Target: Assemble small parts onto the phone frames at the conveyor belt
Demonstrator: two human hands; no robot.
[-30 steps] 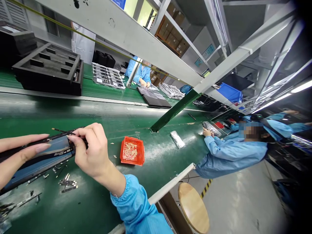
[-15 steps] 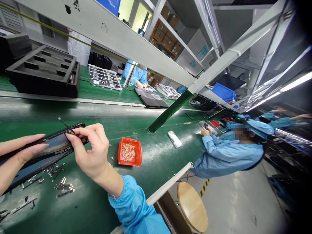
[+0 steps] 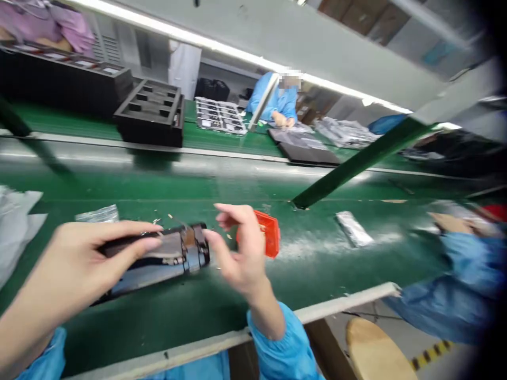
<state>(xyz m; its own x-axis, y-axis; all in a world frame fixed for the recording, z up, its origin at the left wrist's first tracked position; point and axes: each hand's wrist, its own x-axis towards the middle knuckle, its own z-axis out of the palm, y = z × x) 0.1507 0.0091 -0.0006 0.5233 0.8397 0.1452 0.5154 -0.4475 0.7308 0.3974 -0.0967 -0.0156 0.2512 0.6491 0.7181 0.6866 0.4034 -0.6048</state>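
Observation:
My left hand (image 3: 83,258) grips a dark phone housing (image 3: 152,272) between thumb and fingers, tilted above the green bench. Its right end shows small inner parts and a bluish-grey inner face. Just past that end is my right hand (image 3: 243,258), with thumb and fingers apart and nothing visible between them. Whether the right thumb touches the housing, I cannot tell. Partly behind the right hand sits a red plastic bin (image 3: 272,237); a few small pale pieces in it show.
A silvery packet (image 3: 354,228) lies on the green bench (image 3: 309,269). Clear plastic bags (image 3: 99,214) and white wrapping (image 3: 16,221) are at left. Black foam trays (image 3: 148,129) stand on the far shelf. A slanted green post (image 3: 356,166) rises mid-bench. Co-workers sit opposite and at right.
The view has swung left and levelled. My right hand has come off the housing and opened; the dark strip it pinched no longer shows in it. My left hand still holds the housing.

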